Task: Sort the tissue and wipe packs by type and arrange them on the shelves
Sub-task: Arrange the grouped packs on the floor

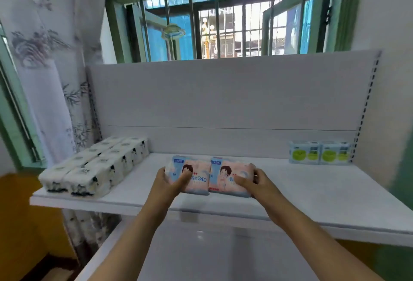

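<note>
Gripping pink-and-blue packs side by side | left hand (171, 180) left pack (192, 174) | right hand (254, 182) right pack (228, 176)

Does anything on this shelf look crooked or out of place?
Nothing stands out. The roll packs sit grouped at the left, the green packs at the right, and both hands hold the two pink packs side by side mid-shelf.

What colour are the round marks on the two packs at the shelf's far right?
Lime green circles on the pale packs, seen in the head view.
</note>
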Action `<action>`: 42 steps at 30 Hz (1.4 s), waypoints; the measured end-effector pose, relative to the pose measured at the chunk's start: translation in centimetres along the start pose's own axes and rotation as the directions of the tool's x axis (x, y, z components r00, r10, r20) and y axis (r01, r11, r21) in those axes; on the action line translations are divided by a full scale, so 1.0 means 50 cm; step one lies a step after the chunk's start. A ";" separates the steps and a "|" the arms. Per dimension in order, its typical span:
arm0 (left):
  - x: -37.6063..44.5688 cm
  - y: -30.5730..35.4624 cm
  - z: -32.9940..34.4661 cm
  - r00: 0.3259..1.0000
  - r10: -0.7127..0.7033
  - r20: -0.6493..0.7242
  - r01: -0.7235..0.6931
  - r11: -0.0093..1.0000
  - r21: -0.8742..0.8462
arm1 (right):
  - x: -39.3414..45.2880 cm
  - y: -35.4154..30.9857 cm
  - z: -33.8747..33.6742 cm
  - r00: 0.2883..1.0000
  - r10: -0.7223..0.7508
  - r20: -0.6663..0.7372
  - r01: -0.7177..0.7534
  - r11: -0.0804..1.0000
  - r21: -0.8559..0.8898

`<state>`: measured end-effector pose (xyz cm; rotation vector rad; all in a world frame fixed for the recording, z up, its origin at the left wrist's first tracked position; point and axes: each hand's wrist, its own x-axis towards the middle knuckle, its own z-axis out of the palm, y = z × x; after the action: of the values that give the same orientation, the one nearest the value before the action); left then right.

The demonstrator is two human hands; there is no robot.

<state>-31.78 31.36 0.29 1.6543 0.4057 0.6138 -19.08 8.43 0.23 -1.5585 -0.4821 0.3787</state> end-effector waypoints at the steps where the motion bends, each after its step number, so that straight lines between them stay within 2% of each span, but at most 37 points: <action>1: 0.024 -0.010 0.001 1.000 -0.015 -0.003 0.015 1.000 0.017 | 0.025 0.003 0.004 1.000 0.005 0.002 -0.005 1.000 -0.001; 8: 0.233 -0.077 -0.035 0.998 0.006 -0.069 0.006 0.983 0.183 | 0.246 0.050 0.048 0.999 0.023 -0.036 -0.022 1.000 0.017; 14: 0.436 -0.146 -0.066 0.992 -0.031 -0.124 0.051 0.986 0.160 | 0.454 0.079 0.099 0.995 0.045 -0.094 -0.046 0.999 -0.010; 21: 0.574 -0.204 -0.031 0.996 -0.066 -0.062 0.071 0.994 0.077 | 0.592 0.144 0.098 0.990 -0.022 -0.138 -0.012 0.971 -0.239; 25: 0.589 -0.215 -0.009 0.999 -0.014 -0.044 0.020 0.988 0.150 | 0.618 0.175 0.074 0.992 -0.084 -0.092 0.051 0.949 -0.312; 30: 0.599 -0.229 -0.010 0.984 0.146 -0.097 -0.102 0.925 0.366 | 0.616 0.187 0.068 0.984 -0.158 -0.080 0.118 0.922 -0.369; 34: 0.602 -0.251 -0.013 0.990 0.138 -0.008 -0.127 0.933 0.338 | 0.597 0.179 0.081 0.947 -0.308 -0.092 0.227 0.844 -0.487; 38: 0.593 -0.254 -0.008 0.988 0.097 0.117 -0.128 0.948 0.290 | 0.593 0.171 0.080 0.904 -0.428 0.006 0.352 0.737 -0.577; 40: 0.588 -0.245 -0.009 0.983 0.143 0.116 -0.175 0.919 0.353 | 0.595 0.173 0.077 0.895 -0.445 0.035 0.363 0.682 -0.635; 42: 0.587 -0.242 -0.010 0.969 0.229 0.093 -0.245 0.844 0.477 | 0.600 0.181 0.074 0.879 -0.475 0.035 0.363 0.621 -0.695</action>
<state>-7.83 50.98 -6.68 2.2205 0.3499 0.7055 5.23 27.09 -7.35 -2.0956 -0.9198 -0.3466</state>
